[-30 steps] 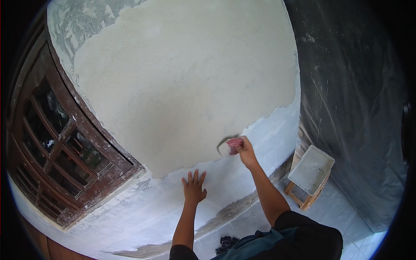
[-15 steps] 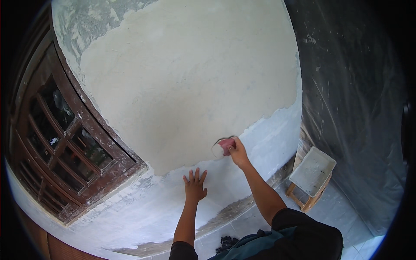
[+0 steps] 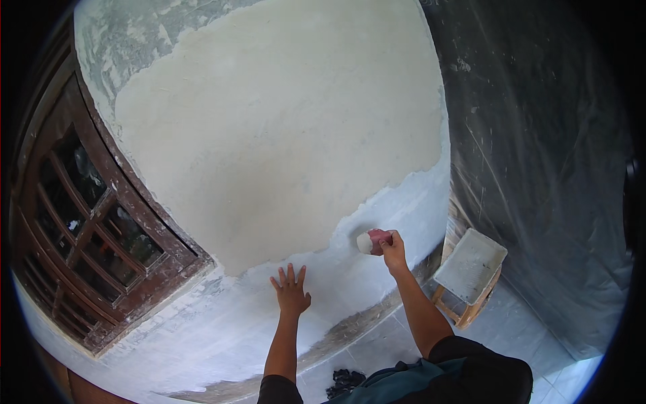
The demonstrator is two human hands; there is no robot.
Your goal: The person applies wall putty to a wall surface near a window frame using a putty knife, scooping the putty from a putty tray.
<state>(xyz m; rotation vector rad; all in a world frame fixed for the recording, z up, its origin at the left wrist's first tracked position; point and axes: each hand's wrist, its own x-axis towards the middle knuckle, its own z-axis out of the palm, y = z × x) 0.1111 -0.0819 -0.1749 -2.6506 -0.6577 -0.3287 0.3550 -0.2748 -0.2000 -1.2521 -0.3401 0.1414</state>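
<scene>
My right hand point(image 3: 396, 254) pinches a small pink putty spreader point(image 3: 379, 240) between thumb and fingers. Pale putty covers the spreader's left end, and a soft shadow falls on the wall beside it. It is held over the white lower band of the wall point(image 3: 410, 210), just below the ragged edge of a large beige putty coat point(image 3: 296, 128). Whether the blade touches the wall I cannot tell. To its left, my left hand point(image 3: 291, 296) lies with fingers spread against the white band, close under the beige edge, holding nothing.
A brown wooden window point(image 3: 128, 306) with small panes borders the wall at left. On the right hangs a dark plastic sheet point(image 3: 538, 155). Before it, a putty-smeared tray point(image 3: 471, 264) sits on a wooden stool point(image 3: 469, 315). Something black and crumpled point(image 3: 344, 382) lies on the tiled floor.
My right hand has moved right and slightly down with the spreader, from the beige coat's edge onto the white band. My left hand keeps its place on the wall. The view has shifted a little.
</scene>
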